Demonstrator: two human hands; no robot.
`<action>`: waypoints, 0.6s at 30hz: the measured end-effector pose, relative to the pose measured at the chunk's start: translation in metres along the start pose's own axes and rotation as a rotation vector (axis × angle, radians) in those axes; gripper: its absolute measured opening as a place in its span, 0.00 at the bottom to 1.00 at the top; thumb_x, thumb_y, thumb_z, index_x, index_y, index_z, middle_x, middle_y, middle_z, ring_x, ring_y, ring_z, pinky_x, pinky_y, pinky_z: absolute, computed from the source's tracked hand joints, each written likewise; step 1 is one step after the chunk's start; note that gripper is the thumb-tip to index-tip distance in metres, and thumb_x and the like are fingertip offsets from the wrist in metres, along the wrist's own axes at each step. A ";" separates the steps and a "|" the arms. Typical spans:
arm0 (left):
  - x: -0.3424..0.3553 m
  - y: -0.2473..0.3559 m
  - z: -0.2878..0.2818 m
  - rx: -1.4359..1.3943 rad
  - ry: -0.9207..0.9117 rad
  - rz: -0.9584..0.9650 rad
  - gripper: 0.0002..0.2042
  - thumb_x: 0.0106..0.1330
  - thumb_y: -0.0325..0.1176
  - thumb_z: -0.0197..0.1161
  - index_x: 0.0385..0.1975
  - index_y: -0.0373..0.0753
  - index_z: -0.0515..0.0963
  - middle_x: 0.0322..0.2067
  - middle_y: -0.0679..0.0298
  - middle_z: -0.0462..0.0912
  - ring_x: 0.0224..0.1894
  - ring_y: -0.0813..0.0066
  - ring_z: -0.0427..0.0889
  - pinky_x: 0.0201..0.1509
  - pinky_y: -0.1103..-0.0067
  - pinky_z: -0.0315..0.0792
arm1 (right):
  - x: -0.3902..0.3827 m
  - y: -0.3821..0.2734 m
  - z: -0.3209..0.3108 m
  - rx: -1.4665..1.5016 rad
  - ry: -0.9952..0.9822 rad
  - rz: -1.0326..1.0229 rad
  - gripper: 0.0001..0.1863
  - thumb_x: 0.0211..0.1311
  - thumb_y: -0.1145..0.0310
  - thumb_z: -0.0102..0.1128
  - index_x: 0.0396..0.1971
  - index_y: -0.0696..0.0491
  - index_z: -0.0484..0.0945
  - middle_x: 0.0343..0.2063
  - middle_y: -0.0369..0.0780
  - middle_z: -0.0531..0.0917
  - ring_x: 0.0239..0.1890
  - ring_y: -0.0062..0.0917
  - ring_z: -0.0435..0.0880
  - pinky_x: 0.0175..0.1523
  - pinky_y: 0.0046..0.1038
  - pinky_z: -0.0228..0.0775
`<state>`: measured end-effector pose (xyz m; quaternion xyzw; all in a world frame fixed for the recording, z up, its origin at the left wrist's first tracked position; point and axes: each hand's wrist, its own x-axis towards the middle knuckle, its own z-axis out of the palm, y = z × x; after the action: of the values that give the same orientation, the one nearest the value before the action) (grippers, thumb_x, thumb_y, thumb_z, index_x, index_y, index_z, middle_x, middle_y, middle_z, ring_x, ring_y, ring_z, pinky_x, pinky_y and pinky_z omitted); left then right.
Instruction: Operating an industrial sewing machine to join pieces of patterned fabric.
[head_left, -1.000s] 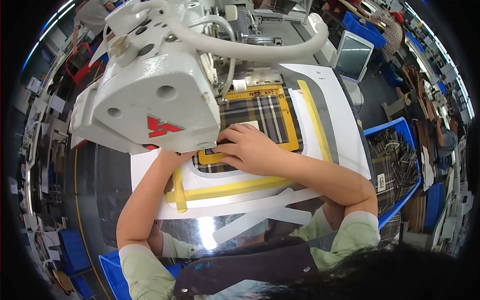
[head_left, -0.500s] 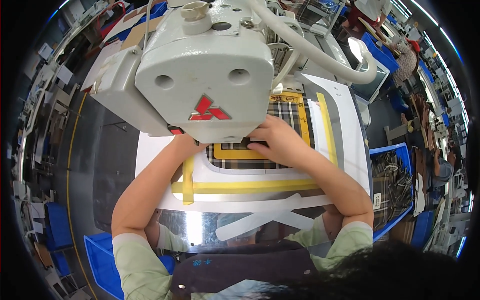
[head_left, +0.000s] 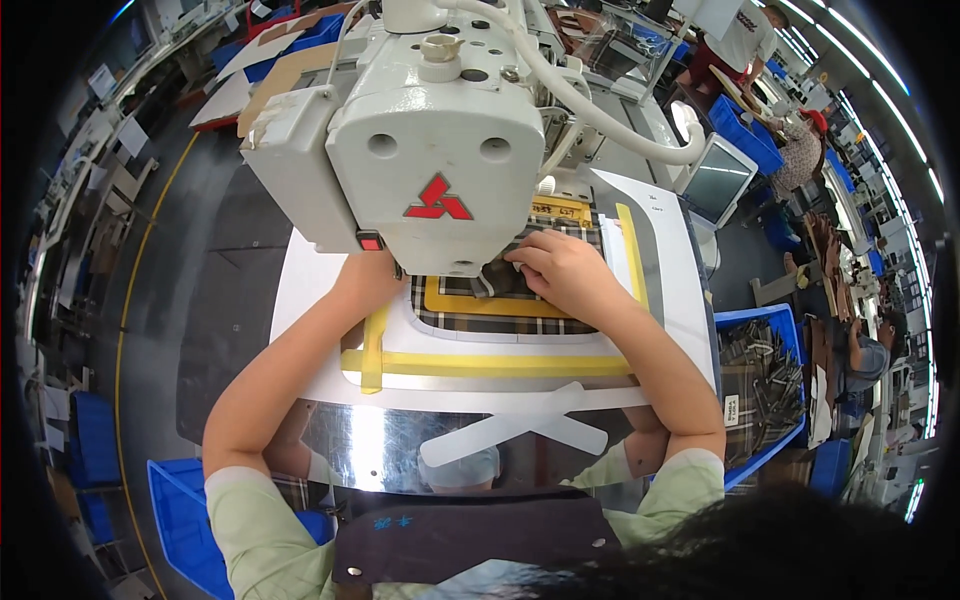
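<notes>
Head view: your hands work under the sewing machine head [head_left: 430,150].
Right hand [head_left: 560,275]: fingers flat, pressing the plaid fabric [head_left: 500,322] inside the yellow template frame [head_left: 470,362].
Left hand [head_left: 368,278]: mostly hidden; grip cannot be told.
Handling: fabric looks light and limp; hold it flat near the frame's edge.

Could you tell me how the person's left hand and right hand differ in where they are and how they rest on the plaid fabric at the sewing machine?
The right hand lies in full view, flat on the plaid fabric, fingers pointing toward the needle area. The left hand is mostly hidden under the sewing machine head, so its fingers cannot be seen. The right hand sits inside the yellow frame; the left is at its left edge. Both reach in under the machine head.
</notes>
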<state>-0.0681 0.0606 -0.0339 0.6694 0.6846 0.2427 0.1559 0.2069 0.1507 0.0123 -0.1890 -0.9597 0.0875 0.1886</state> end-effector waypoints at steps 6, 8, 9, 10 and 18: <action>-0.077 0.036 -0.026 0.097 0.133 0.456 0.12 0.56 0.30 0.64 0.41 0.40 0.77 0.45 0.61 0.80 0.46 0.61 0.78 0.48 0.70 0.71 | -0.033 -0.028 -0.056 0.336 -0.111 0.196 0.11 0.52 0.78 0.59 0.37 0.53 0.82 0.33 0.38 0.82 0.36 0.32 0.81 0.42 0.30 0.73; -0.081 0.081 -0.024 -0.004 0.259 0.557 0.16 0.53 0.30 0.67 0.42 0.41 0.77 0.44 0.64 0.80 0.47 0.64 0.78 0.48 0.71 0.71 | -0.039 -0.030 -0.064 0.358 -0.124 0.199 0.09 0.56 0.74 0.59 0.37 0.53 0.82 0.33 0.39 0.82 0.36 0.32 0.81 0.41 0.29 0.74; -0.078 0.105 -0.023 -0.152 0.329 0.575 0.16 0.51 0.29 0.69 0.42 0.43 0.78 0.42 0.67 0.81 0.46 0.66 0.79 0.48 0.71 0.70 | -0.041 -0.032 -0.067 0.423 -0.175 0.197 0.10 0.56 0.74 0.59 0.39 0.53 0.82 0.34 0.40 0.83 0.36 0.32 0.81 0.42 0.29 0.74; -0.071 0.118 -0.020 -0.156 0.328 0.589 0.16 0.51 0.29 0.69 0.42 0.43 0.78 0.42 0.67 0.81 0.46 0.66 0.79 0.48 0.71 0.70 | -0.043 -0.034 -0.070 0.487 -0.223 0.200 0.12 0.56 0.74 0.59 0.41 0.53 0.82 0.34 0.41 0.83 0.37 0.33 0.82 0.42 0.29 0.73; -0.060 0.147 -0.008 -0.509 0.177 0.457 0.08 0.51 0.25 0.68 0.30 0.42 0.79 0.27 0.65 0.80 0.32 0.67 0.78 0.38 0.73 0.68 | -0.066 -0.047 -0.070 0.770 -0.008 0.185 0.14 0.54 0.73 0.64 0.42 0.55 0.81 0.38 0.40 0.84 0.42 0.29 0.82 0.48 0.28 0.72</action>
<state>0.0549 -0.0018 0.0458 0.7216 0.4455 0.4910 0.1994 0.2761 0.0882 0.0659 -0.1899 -0.8362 0.4585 0.2335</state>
